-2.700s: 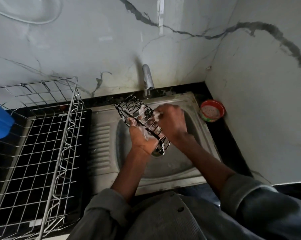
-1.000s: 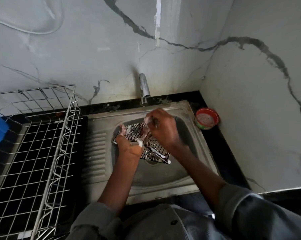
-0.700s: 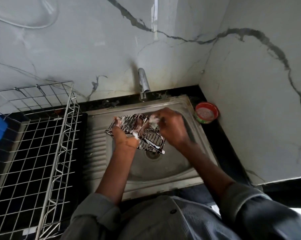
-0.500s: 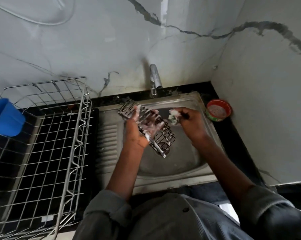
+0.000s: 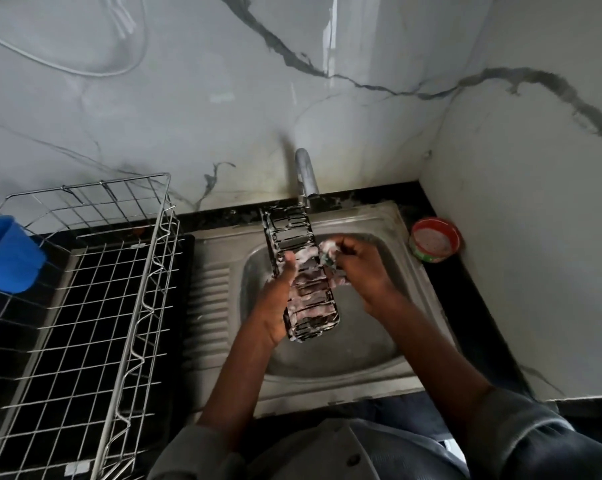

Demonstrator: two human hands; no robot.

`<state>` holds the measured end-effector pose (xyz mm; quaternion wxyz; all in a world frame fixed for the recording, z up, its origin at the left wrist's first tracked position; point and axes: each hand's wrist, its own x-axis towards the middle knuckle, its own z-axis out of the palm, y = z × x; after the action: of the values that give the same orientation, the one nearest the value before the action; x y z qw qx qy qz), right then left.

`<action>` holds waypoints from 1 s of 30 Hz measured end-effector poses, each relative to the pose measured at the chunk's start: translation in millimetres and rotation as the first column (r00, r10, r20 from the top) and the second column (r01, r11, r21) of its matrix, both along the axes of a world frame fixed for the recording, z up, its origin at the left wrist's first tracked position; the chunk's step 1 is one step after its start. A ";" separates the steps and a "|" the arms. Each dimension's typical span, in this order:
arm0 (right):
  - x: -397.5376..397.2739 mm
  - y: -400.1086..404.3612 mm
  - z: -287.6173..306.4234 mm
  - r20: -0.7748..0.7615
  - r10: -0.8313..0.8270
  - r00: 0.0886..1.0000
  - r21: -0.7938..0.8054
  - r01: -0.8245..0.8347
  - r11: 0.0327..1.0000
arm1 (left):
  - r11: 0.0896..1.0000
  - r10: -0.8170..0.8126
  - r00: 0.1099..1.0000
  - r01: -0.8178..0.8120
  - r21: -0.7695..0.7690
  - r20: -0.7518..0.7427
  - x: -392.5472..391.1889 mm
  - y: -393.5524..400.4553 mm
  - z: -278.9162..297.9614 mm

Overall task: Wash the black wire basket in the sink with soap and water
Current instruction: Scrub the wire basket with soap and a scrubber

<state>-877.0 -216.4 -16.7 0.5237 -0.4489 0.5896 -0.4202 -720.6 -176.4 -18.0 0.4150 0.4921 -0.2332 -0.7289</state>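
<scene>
Basket, black wire and streaked with lather, is held lengthwise over the sink, its near end above the bowl and its far end raised toward the tap at twelve o'clock. It is gripped at its nine o'clock edge by the left hand, thumb over the rim and fingers curled beneath. A small foamy scrubber is pinched in the curled fingers of the right hand and pressed to the basket's three o'clock edge, about midway along.

Soaping appears to be the step in hand; no water is seen running from the tap, so rinsing is judged not yet begun. What is called for next is probably a pass of the scrubber along the far half, where less foam is seen, with the basket turned so that its underside is reached, and then a rinse under the tap.

A drying rack stands at nine o'clock with a blue cup on its far corner. A red tub sits at two o'clock beside the sink.
</scene>
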 end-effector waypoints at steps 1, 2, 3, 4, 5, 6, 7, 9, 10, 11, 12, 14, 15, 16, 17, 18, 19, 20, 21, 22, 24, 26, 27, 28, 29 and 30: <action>-0.5 -3.2 0.0 -0.023 -0.023 0.999 -0.005 0.023 1.000 | 0.999 -0.037 0.999 0.037 -0.015 0.030 -2.5 -0.5 0.7; -1.2 -5.8 0.9 -0.075 -0.068 0.995 -0.021 0.066 0.998 | 0.997 -0.072 0.995 0.074 -0.027 0.067 -5.8 -1.1 0.9; -2.5 -9.0 2.3 -0.138 -0.119 0.983 -0.046 0.114 0.992 | 0.994 -0.101 0.989 0.106 -0.037 0.109 -9.5 -1.6 0.0; -3.8 -10.8 6.1 -0.187 -0.157 0.970 -0.066 0.147 0.987 | 0.991 -0.118 0.981 0.126 -0.046 0.153 -14.5 -1.1 -1.6; -4.8 -13.3 9.7 -0.215 -0.163 0.963 -0.083 0.148 0.985 | 0.989 -0.128 0.970 0.141 -0.052 0.207 -20.3 -1.0 -3.5; -4.8 -14.2 15.7 -0.236 -0.139 0.962 -0.087 0.121 0.989 | 0.988 -0.126 0.957 0.145 -0.054 0.263 -27.2 -0.9 -4.5; -4.5 -15.3 20.7 -0.264 -0.095 0.960 -0.075 0.078 0.994 | 0.988 -0.117 0.938 0.144 -0.059 0.326 -33.4 -1.6 -6.5; -4.6 -15.4 25.0 -0.356 -0.009 0.934 -0.029 -0.002 1.000 | 0.984 -0.102 0.903 0.154 -0.093 0.418 -46.4 -1.1 -11.5; -4.1 -13.1 25.6 -0.408 0.033 0.912 -0.003 -0.038 0.999 | 0.979 -0.099 0.877 0.171 -0.115 0.470 -52.2 -0.1 -13.8; -3.4 -9.7 25.2 -0.450 0.058 0.891 0.022 -0.054 0.998 | 0.974 -0.097 0.845 0.190 -0.126 0.527 -58.0 1.2 -13.7; -2.3 -7.2 24.6 -0.515 0.058 0.855 0.029 -0.051 0.998 | 0.968 -0.098 0.812 0.211 -0.133 0.575 -62.6 2.2 -15.1; -3.1 -6.2 24.6 -0.657 0.038 0.753 0.016 -0.036 0.999 | 0.962 -0.120 0.769 0.247 -0.119 0.628 -70.7 1.9 -23.6; -5.0 -7.5 25.9 -0.710 0.034 0.703 0.020 -0.028 0.999 | 0.961 -0.123 0.756 0.253 -0.113 0.643 -74.7 1.6 -28.2; -7.4 -8.6 29.0 -0.743 0.042 0.668 0.035 -0.023 0.999 | 0.962 -0.126 0.738 0.255 -0.101 0.663 -77.6 1.4 -33.2; -9.9 -9.8 31.4 -0.767 0.051 0.640 0.048 -0.023 0.999 | 0.961 -0.122 0.716 0.259 -0.099 0.688 -79.8 0.8 -40.5; -12.4 -9.9 32.1 -0.782 0.057 0.621 0.057 -0.020 0.998 | 0.954 -0.125 0.665 0.284 -0.095 0.736 -81.1 1.9 -43.7; -14.6 -8.8 33.4 -0.788 0.065 0.613 0.069 -0.017 0.997 | 0.947 -0.126 0.616 0.308 -0.091 0.778 -81.5 2.9 -45.6; -16.3 -7.7 32.8 -0.783 0.064 0.618 0.076 -0.006 0.997 | 0.941 -0.129 0.565 0.330 -0.080 0.815 -82.1 3.9 -46.4; -17.3 -6.8 31.5 -0.767 0.057 0.639 0.082 0.009 0.997 | 0.935 -0.124 0.517 0.348 -0.075 0.847 -82.9 4.4 -48.2; -17.2 -6.3 30.1 -0.743 0.048 0.667 0.091 0.030 0.995 | 0.929 -0.114 0.473 0.363 -0.076 0.873 -83.7 5.0 -49.2; -18.3 -5.5 26.5 -0.703 0.049 0.710 0.128 0.059 0.990 | 0.922 -0.094 0.422 0.378 -0.080 0.902 -86.4 6.5 -55.6; -21.2 -5.6 24.7 -0.694 0.092 0.714 0.178 0.047 0.983 | 0.918 -0.113 0.362 0.395 -0.043 0.925 -88.5 9.3 -59.7; -23.1 -6.6 24.5 -0.699 0.121 0.705 0.197 0.027 0.980 | 0.910 -0.123 0.342 0.413 -0.031 0.932 -88.2 10.1 -61.3; -24.3 -7.5 24.0 -0.709 0.144 0.691 0.206 0.007 0.978 | 0.901 -0.133 0.329 0.432 -0.024 0.935 -86.5 11.3 -61.6; -25.3 -9.3 23.0 -0.722 0.154 0.675 0.208 0.000 0.978 | 0.891 -0.129 0.327 0.452 -0.035 0.936 -84.4 11.1 -62.5; -25.7 -10.9 21.0 -0.732 0.156 0.663 0.207 -0.002 0.978 | 0.883 -0.113 0.326 0.467 -0.056 0.939 -82.2 10.4 -62.4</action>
<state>-902.7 -227.3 4.3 0.2950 -0.5547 0.7687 -0.1195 -802.9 -165.9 -80.3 0.1493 0.6859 -0.6213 -0.3482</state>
